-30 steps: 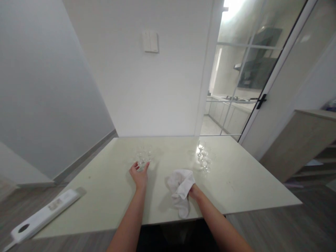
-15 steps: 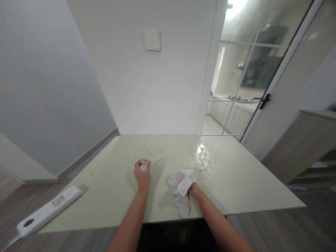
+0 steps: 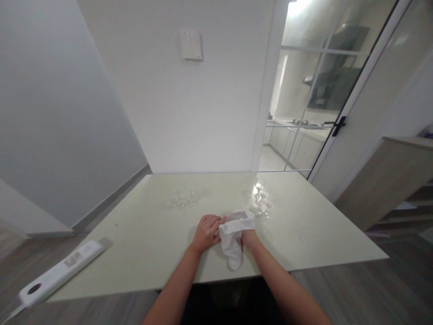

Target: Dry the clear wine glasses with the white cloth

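Note:
A white cloth (image 3: 233, 241) is bunched up near the table's front edge, one end hanging down toward me. My right hand (image 3: 249, 238) grips it from the right, with the fingers partly hidden under the folds. At the cloth's left edge my left hand (image 3: 207, 232) has its fingers curled and pressed against the fabric. Whether anything lies inside the folds is hidden. Beyond my left hand stand small clear stemmed glasses (image 3: 184, 197) in a group. Another cluster of clear glasses (image 3: 262, 203) is farther right, beyond the cloth.
The pale table (image 3: 135, 253) reaches to the white wall. A white power strip (image 3: 64, 271) with a cable lies across its left front edge. Behind the table at right is a glass-paned door (image 3: 304, 90); a wooden shelf unit (image 3: 389, 171) stands beside it.
My left hand has let go of a small glass at the left group and come right and nearer to the cloth. My right hand still holds the cloth, whose folds have shifted.

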Demonstrator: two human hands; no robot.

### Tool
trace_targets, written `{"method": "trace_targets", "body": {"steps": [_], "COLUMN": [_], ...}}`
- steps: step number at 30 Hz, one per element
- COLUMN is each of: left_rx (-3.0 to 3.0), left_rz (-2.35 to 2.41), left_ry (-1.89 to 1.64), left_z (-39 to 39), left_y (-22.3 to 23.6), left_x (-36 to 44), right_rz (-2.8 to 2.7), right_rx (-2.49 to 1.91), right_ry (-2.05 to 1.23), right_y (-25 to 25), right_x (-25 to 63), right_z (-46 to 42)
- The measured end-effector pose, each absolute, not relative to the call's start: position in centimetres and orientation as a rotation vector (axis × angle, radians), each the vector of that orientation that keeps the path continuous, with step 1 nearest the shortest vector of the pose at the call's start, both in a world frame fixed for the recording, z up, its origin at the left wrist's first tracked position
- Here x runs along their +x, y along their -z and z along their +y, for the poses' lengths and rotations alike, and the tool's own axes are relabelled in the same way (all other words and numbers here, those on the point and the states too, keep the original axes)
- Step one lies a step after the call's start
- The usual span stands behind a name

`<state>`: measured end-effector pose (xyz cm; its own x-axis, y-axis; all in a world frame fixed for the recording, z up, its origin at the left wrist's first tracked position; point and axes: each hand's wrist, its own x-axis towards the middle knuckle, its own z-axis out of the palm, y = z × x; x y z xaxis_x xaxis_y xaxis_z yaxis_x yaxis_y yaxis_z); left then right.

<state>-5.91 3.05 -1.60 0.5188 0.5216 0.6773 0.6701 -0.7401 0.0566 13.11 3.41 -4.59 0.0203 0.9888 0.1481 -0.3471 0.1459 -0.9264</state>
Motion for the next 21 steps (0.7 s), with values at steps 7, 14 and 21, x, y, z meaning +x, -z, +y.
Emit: {"method": "trace_targets", "body": {"steps": [7, 14, 21], "left_rx": [-2.632, -2.829, -2.779], "left_rz": [-1.143, -1.594, -1.733], "left_ry": [1.307, 1.741, 2.036], "left_z": [2.8, 3.4, 3.6], "left_y": [1.8, 2.5, 2.4], "left_x": [-6.0, -6.0, -5.7], "right_rz": [-0.757, -1.06, -1.257], "right_rx": [-0.682, -0.792, -0.95], "right_ry": [-1.498, -1.352, -1.161], "right_y": [4.4, 5.2, 5.8], "right_x": [13.1, 13.2, 13.5], "right_z": [3.3, 3.0, 3.1]}}
